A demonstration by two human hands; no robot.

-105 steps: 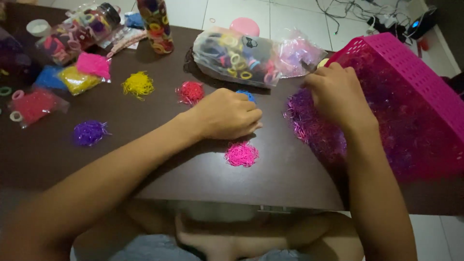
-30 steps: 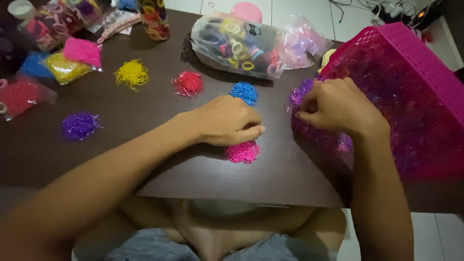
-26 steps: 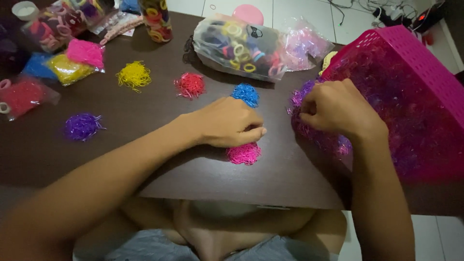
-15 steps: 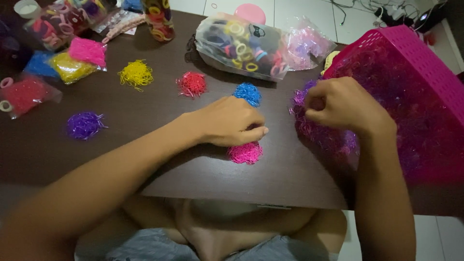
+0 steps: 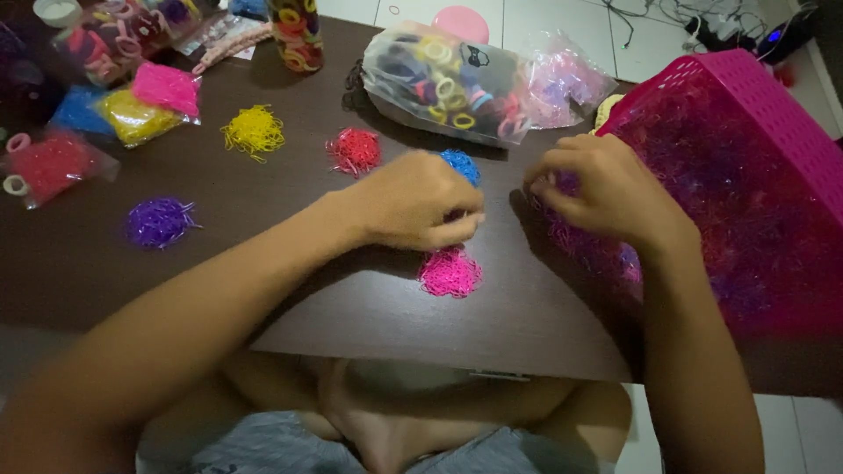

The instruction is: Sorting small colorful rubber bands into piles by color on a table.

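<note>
My left hand (image 5: 413, 204) rests curled on the dark table (image 5: 290, 290), fingertips just above a small pink pile of tiny rubber bands (image 5: 450, 272). A blue pile (image 5: 459, 163) sits just behind it. My right hand (image 5: 601, 189) is curled over a spill of mixed pink and purple bands (image 5: 580, 241) at the mouth of a tipped magenta plastic basket (image 5: 755, 96), fingers pinched together in the bands. Whether either hand holds a band is too small to tell.
Red (image 5: 355, 151), yellow (image 5: 254, 132) and purple (image 5: 159, 221) band piles lie across the table. A clear bag of hair ties (image 5: 448, 83) stands at the back. Small bags of coloured bands (image 5: 132, 105) sit at the far left. The table's front edge runs near my lap.
My right hand has shifted left and toward me, from the basket mouth onto the spilled bands. My left hand has stayed by the pink pile.
</note>
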